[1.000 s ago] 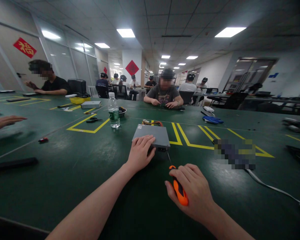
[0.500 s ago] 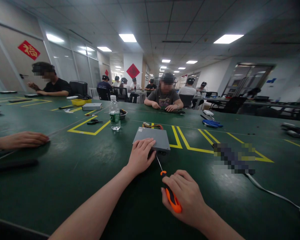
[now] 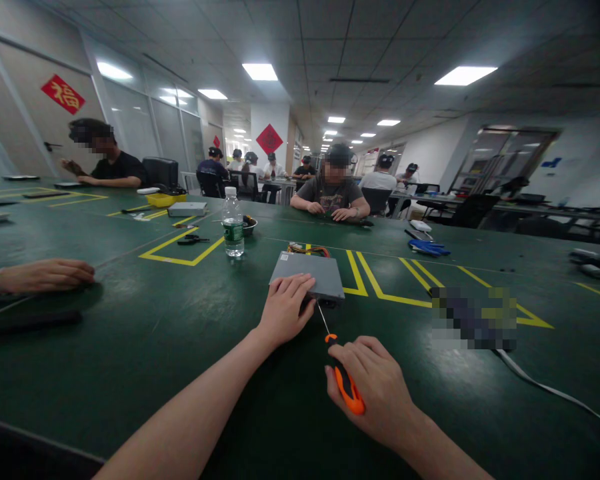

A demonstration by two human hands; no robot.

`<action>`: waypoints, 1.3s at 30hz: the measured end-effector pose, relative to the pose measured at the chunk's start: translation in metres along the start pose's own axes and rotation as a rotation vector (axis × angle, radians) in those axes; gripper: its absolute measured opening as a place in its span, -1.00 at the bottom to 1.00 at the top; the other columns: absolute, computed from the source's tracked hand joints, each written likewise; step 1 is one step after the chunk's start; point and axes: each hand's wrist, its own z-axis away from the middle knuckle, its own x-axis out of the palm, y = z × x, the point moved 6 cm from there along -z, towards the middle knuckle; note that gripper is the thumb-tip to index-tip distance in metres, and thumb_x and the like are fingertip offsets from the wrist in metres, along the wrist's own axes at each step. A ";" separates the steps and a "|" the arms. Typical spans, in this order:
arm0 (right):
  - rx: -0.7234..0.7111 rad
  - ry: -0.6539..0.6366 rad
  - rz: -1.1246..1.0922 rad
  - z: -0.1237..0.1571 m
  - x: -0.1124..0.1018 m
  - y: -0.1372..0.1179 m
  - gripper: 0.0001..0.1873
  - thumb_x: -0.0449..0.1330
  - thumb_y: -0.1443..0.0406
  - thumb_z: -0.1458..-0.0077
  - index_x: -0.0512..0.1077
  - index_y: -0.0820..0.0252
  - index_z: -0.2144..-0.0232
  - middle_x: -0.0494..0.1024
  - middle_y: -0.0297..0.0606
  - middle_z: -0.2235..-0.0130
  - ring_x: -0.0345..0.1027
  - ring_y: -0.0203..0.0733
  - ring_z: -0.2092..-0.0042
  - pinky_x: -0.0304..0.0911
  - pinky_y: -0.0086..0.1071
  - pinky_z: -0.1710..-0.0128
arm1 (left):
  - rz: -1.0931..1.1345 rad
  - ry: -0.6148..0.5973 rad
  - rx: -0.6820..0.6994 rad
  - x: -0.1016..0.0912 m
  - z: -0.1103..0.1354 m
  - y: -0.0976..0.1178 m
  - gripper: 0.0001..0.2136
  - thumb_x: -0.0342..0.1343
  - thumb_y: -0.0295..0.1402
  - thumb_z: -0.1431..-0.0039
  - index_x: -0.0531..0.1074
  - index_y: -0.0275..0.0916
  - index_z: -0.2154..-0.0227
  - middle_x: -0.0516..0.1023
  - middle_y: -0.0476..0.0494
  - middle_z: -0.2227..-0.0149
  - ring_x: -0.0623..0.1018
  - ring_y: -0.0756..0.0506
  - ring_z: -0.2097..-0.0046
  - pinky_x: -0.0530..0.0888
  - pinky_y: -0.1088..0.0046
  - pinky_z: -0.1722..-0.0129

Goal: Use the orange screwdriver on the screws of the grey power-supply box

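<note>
A flat grey metal box [image 3: 316, 273] lies on the green table [image 3: 145, 333] in front of me, with coloured wires [image 3: 310, 250] at its far end. My left hand [image 3: 285, 309] rests on the box's near left corner, fingers curled over the edge. My right hand [image 3: 375, 387] is closed round the orange and black handle of a screwdriver [image 3: 344, 381]. Its thin shaft points up and left, and the tip meets the box's near edge.
A water bottle [image 3: 233, 223] stands left of the box, beside a small bowl [image 3: 247, 225]. Another person's hand [image 3: 45, 276] lies on the table at the left. Yellow tape lines [image 3: 380, 287], blue gloves [image 3: 427, 247] and a white cable [image 3: 545, 387] lie to the right. Several people sit across the table.
My right hand has swung the screwdriver so that its tip now meets the box's near edge. The other person's hand at the left has slid further onto the table.
</note>
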 end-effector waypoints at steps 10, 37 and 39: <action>-0.021 0.031 -0.008 0.001 -0.003 -0.002 -0.87 0.04 0.39 -0.01 0.31 0.25 0.31 0.41 -0.31 0.48 0.26 -0.30 0.46 0.16 -0.31 0.33 | 0.014 -0.024 -0.012 0.000 0.000 -0.001 -0.67 -0.07 -0.31 -0.15 0.24 -0.15 0.00 0.33 -0.11 -0.07 0.28 -0.11 -0.09 0.15 0.24 -0.04; -0.015 0.019 -0.025 0.002 0.000 0.002 -0.86 0.05 0.38 -0.02 0.30 0.25 0.30 0.41 -0.32 0.47 0.26 -0.31 0.46 0.17 -0.31 0.32 | 0.016 -0.007 -0.003 0.002 0.001 -0.003 -0.66 -0.06 -0.32 -0.15 0.23 -0.14 -0.01 0.33 -0.09 -0.06 0.29 -0.11 -0.09 0.15 0.25 -0.04; -0.013 0.016 -0.022 0.002 0.001 0.002 -0.86 0.05 0.38 -0.02 0.30 0.25 0.29 0.41 -0.31 0.47 0.26 -0.31 0.45 0.17 -0.30 0.32 | 0.012 0.000 -0.002 0.002 0.001 -0.003 -0.66 -0.05 -0.32 -0.14 0.24 -0.14 0.00 0.34 -0.10 -0.06 0.29 -0.12 -0.08 0.16 0.24 -0.03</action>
